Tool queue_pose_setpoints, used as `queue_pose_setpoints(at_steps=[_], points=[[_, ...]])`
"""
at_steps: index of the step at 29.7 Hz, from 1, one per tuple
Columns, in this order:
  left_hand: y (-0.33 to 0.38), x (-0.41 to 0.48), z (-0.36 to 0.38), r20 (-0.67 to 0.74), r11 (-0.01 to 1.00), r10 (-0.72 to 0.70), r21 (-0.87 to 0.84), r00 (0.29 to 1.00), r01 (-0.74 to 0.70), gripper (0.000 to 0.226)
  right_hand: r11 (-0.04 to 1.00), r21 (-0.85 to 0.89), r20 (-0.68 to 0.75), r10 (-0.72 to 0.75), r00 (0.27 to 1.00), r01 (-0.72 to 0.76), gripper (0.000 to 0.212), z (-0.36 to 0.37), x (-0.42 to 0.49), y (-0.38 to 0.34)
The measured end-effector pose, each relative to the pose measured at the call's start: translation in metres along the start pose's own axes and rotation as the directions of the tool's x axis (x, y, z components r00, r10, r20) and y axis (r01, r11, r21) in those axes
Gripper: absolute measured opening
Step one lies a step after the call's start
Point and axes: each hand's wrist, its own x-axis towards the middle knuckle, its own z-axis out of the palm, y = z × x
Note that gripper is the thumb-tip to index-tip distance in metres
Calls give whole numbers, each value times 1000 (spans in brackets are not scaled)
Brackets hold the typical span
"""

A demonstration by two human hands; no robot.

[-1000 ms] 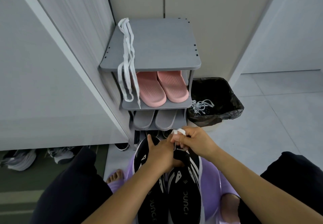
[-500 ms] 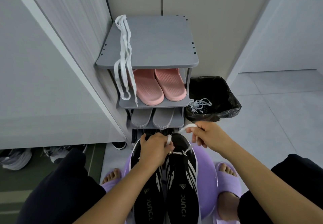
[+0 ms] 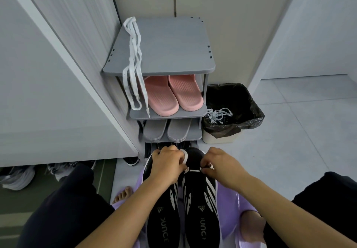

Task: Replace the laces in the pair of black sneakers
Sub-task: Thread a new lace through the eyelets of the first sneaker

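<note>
Mostly hidden | lace (image 3: 184, 158), fronts of sneakers (image 3: 201, 218) | under left hand (image 3: 168, 165), right hand (image 3: 222, 167)

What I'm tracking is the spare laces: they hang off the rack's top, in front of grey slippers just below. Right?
Not quite. In the head view the laces hang off the top of the rack in front of pink slippers, not grey; the grey pair sits one shelf lower.
</note>
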Motion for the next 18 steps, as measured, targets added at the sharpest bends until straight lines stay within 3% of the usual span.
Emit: queue_pose_setpoints(at_steps=[3, 5, 6, 8, 12, 15, 18], points=[[4, -2, -5, -68, 992, 5, -127, 998, -13, 17, 993, 109, 62, 46, 997, -52, 4, 2, 5, -2], [6, -1, -4, -50, 951, -52, -306, 997, 34, 16, 983, 163, 94, 71, 993, -85, 19, 1, 8, -1], [6, -1, -3, -29, 920, -89, -385, 996, 71, 15, 981, 174, 88, 71, 994, -86, 22, 2, 9, -1], [4, -1, -2, -20, 874, -158, -469, 987, 130, 14, 992, 100, 39, 69, 997, -72, 8, 4, 9, -5], [-5, 0, 0, -79, 932, -203, -322, 976, 167, 18, 994, -94, -44, 49, 998, -53, 18, 7, 8, -9], [-4, -3, 0, -135, 976, -154, -174, 979, 129, 21, 992, 79, -12, 103, 995, -102, 13, 3, 9, -7], [4, -5, 4, -275, 997, 32, -60, 961, -50, 31, 966, 210, 50, 141, 989, -148, 17, 0, 12, -4]])
